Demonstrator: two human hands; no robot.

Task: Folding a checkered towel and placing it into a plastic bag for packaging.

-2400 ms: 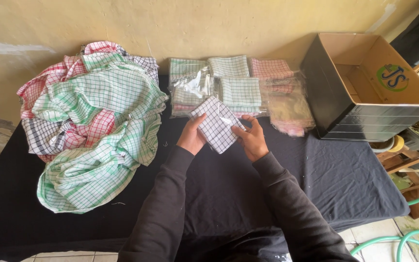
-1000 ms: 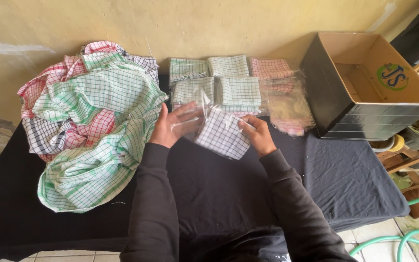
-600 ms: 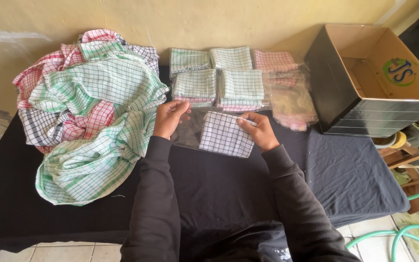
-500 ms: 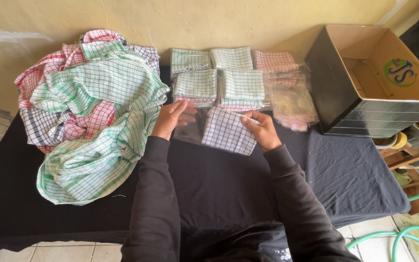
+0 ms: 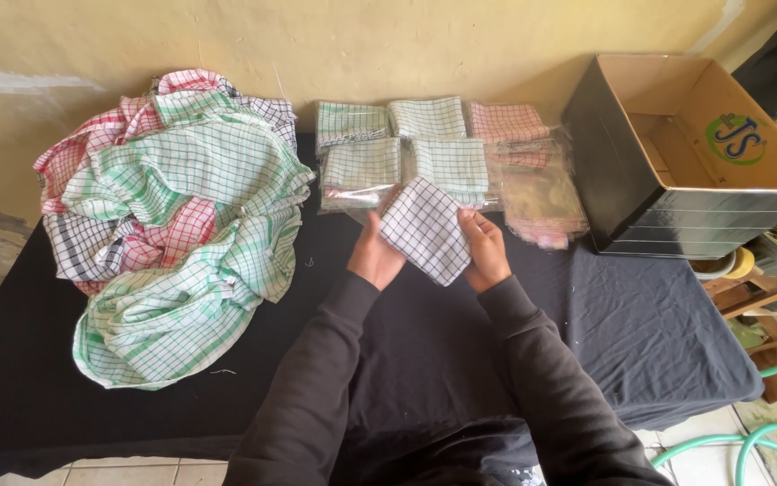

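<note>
1. Two hands on one folded cloth point(image 5: 424, 229): left hand point(image 5: 375, 256) grips its left edge, right hand point(image 5: 485, 252) its right edge, held just above the table point(image 5: 640, 333).
2. Cloth is dark-checked, tilted like a diamond; whether it is bagged, can't tell.
3. Left: loose pile point(image 5: 168, 225) of unfolded cloths, big, so most work looks left.
4. Behind the hands: several bagged packs point(image 5: 402, 148) in rows, done.
5. Far right: open box point(image 5: 690, 153), looks empty.
</note>
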